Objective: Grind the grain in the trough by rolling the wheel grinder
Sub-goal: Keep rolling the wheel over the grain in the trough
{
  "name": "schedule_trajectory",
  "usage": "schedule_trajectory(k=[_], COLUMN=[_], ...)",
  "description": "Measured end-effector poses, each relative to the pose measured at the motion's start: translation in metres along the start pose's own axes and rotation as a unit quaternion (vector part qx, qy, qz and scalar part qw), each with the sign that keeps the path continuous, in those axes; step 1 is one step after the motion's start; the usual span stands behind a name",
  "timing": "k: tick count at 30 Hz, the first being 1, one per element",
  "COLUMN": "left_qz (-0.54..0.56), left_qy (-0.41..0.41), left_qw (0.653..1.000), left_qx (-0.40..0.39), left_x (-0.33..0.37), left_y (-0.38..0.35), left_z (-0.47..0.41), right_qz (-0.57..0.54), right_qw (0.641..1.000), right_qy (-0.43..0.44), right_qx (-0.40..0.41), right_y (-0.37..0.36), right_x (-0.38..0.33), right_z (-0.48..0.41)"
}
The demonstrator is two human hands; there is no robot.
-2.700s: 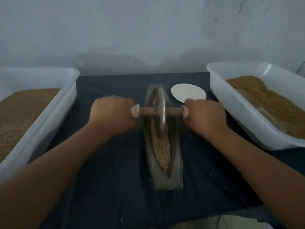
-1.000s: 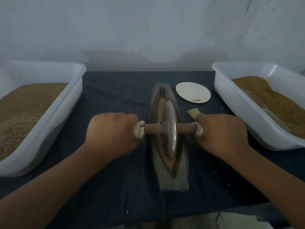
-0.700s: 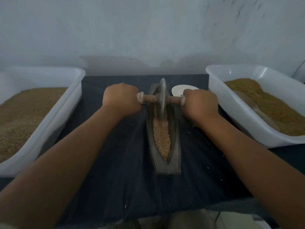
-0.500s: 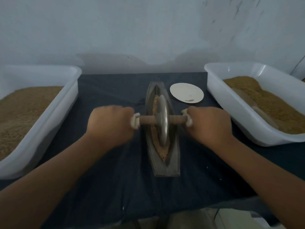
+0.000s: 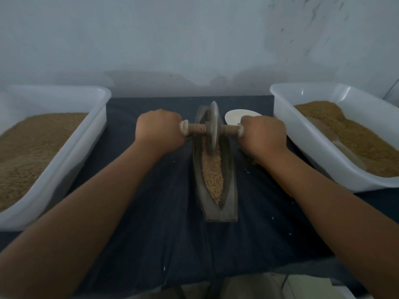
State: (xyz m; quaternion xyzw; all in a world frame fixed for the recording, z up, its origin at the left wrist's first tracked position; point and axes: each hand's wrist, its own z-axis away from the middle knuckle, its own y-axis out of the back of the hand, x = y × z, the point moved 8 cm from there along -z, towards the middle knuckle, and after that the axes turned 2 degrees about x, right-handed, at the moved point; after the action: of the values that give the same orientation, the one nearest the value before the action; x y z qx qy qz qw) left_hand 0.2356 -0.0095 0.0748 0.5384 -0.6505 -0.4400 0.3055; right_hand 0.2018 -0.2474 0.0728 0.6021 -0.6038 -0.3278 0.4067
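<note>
The trough (image 5: pixel 216 190) was a long, boat-shaped vessel of dull grey metal with tapered ends, lying lengthwise on a surface (image 5: pixel 151 212) covered in dark blue, slightly creased cloth. A narrow bed of coarse tan grain (image 5: pixel 212 175) filled its groove, pointed at the near end. The wheel grinder (image 5: pixel 212 128) was a thin grey metal disc standing upright on its edge in the far part of the trough, pierced by a round wooden axle with pale wrapping at each end.

The left hand (image 5: pixel 159 131) was clenched in a fist around the left end of the axle and the right hand (image 5: pixel 263 134) was clenched around the right end, so each grip was closed on the grinder with the disc midway between them, directly over the trough. Both forearms were stretched well forward.

A smooth white plastic tub (image 5: pixel 86 134) heaped with fine brown grain stood to the left, and a matching tub (image 5: pixel 302 134) to the right. A flat white round plate (image 5: pixel 234 116) lay just beyond the right hand, partly hidden by it. A few stray grains dotted the cloth.

Half a second before, the disc had sat near the middle of the trough with the hands drawn closer to the body; it had since rolled to the far end, uncovering most of the grain bed.
</note>
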Motion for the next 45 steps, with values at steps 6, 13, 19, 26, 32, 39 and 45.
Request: schedule_trajectory(k=[6, 13, 19, 26, 32, 39, 45], left_qz=[0.060, 0.046, 0.001, 0.034, 0.010, -0.031, 0.026], left_qy=[-0.081, -0.022, -0.004, -0.086, -0.027, -0.020, -0.092], left_qw=[0.987, 0.997, 1.000, 0.989, 0.999, 0.999, 0.989], left_qx=[0.122, 0.052, -0.026, 0.113, 0.043, -0.003, 0.113], left_x=[0.005, -0.003, 0.003, 0.012, 0.004, 0.008, 0.015], left_y=[0.038, 0.008, 0.002, 0.047, 0.015, 0.011, 0.047], left_z=[0.116, 0.060, 0.004, 0.122, 0.063, 0.013, 0.119], right_qz=[-0.032, 0.013, 0.003, -0.035, 0.006, -0.018, -0.027], right_qw=[0.989, 0.993, 1.000, 0.995, 0.997, 1.000, 0.997], right_qy=[0.097, 0.066, 0.008, 0.061, 0.041, 0.002, 0.056], right_qx=[0.112, 0.093, 0.007, 0.069, 0.068, 0.001, 0.051], right_y=[0.039, 0.022, 0.004, 0.043, 0.022, -0.001, 0.032], right_x=[-0.002, -0.006, -0.001, 0.002, 0.000, 0.004, 0.008], right_z=[0.090, 0.036, 0.003, 0.104, 0.046, 0.020, 0.104])
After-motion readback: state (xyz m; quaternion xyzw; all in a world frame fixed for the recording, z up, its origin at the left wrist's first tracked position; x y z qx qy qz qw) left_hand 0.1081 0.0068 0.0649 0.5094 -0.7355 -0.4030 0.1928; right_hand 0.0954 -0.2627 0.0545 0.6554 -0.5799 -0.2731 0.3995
